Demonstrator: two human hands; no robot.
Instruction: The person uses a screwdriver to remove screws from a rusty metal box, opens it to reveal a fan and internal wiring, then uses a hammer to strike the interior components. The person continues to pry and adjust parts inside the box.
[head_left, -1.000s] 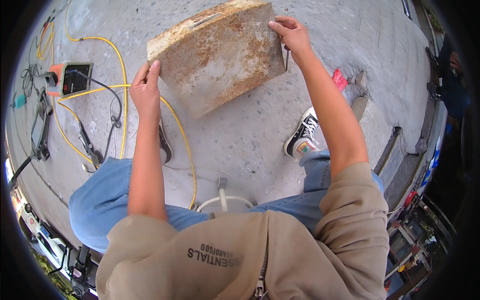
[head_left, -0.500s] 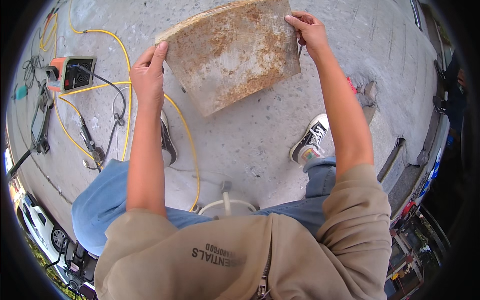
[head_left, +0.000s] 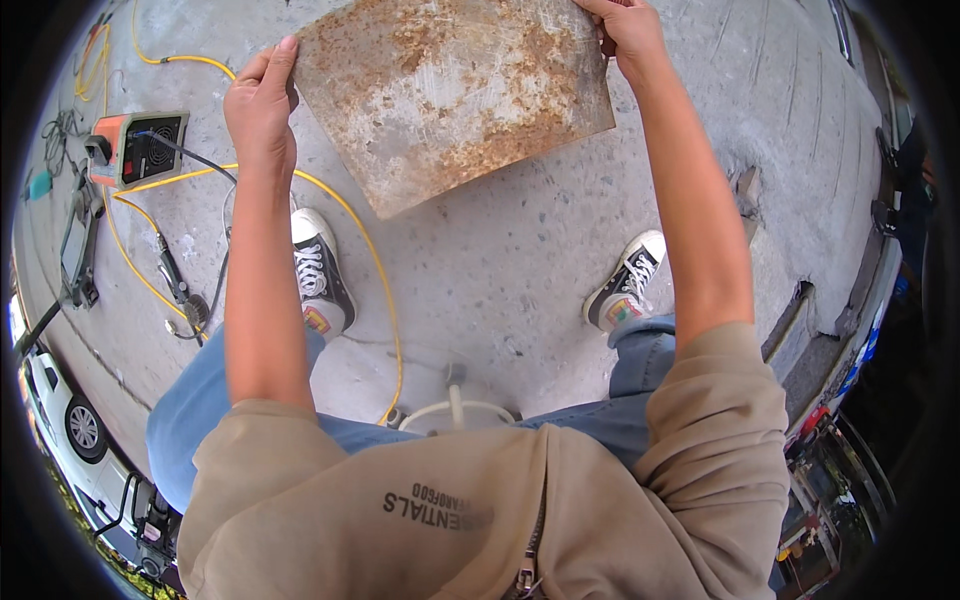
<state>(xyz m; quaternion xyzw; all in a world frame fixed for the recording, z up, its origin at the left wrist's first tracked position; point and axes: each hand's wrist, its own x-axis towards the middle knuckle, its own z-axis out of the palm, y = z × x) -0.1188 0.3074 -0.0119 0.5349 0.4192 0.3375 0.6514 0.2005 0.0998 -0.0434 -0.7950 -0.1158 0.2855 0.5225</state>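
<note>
A: Since the frame one second back, what has changed with the rusty metal plate [head_left: 450, 95]?

B: Plate sits higher in view, now at 12 o'clock, its top edge cut off by the picture rim. Earlier it was nearer the centre and showed a thick side edge; now the broad rust-blotched face is turned toward the camera, with the lowest corner pointing to 6 o'clock. Both arms are stretched further forward.

A: Grip state?

B: Left hand [head_left: 260, 105] clasps the plate's left edge at 11 o'clock, fingers wrapped behind, thumb along the front. Right hand [head_left: 630, 35] is closed on the upper right corner at 1 o'clock. Plate is held clear of the ground, carried by the two hands alone.

A: Ground and surroundings?

B: Grey concrete floor [head_left: 520, 260], stained and pitted. Two dark sneakers with white laces stand on it, left sneaker [head_left: 320, 270] at 9 o'clock of centre, right sneaker [head_left: 625, 280] at 3 o'clock. A yellow cable [head_left: 375, 270] loops from 10 o'clock past the left sneaker to 6 o'clock. An orange-and-black box unit [head_left: 140, 150] lies at 10 o'clock, black leads beside it. A white round stool frame [head_left: 455, 405] shows between the knees. Parked white vehicle [head_left: 60, 420] at 8 o'clock, outdoors, daylight.
</note>
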